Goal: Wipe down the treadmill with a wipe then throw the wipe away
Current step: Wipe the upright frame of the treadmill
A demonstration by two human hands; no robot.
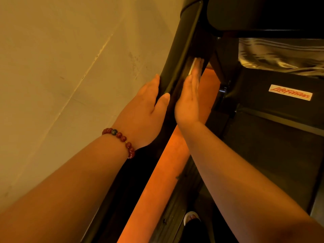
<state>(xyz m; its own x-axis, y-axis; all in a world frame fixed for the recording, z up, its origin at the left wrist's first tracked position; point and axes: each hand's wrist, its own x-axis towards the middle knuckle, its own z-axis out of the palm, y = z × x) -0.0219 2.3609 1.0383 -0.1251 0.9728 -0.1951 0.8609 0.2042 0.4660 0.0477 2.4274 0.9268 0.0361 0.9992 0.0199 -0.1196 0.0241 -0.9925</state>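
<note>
While gripping the black treadmill upright (pixel 177 55), left hand (pixel 149 109) wrapped around its outer edge, thumb across the front (beaded bracelet (pixel 121 139) at the wrist). Right hand (pixel 188 99) flat, fingers (pixel 196 72) straight and together, pressing the pale wipe (pixel 192 66) against the upright's inner face. Beside it, treadmill deck (pixel 280 137) with a red logo.

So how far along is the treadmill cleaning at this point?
Mid-job. The right hand presses the wipe flat against the inner side of the treadmill's black upright, while the left hand grips its outer edge. Which parts are already clean can't be told from here. Finishing the wiping and throwing the wipe away are left.
</note>
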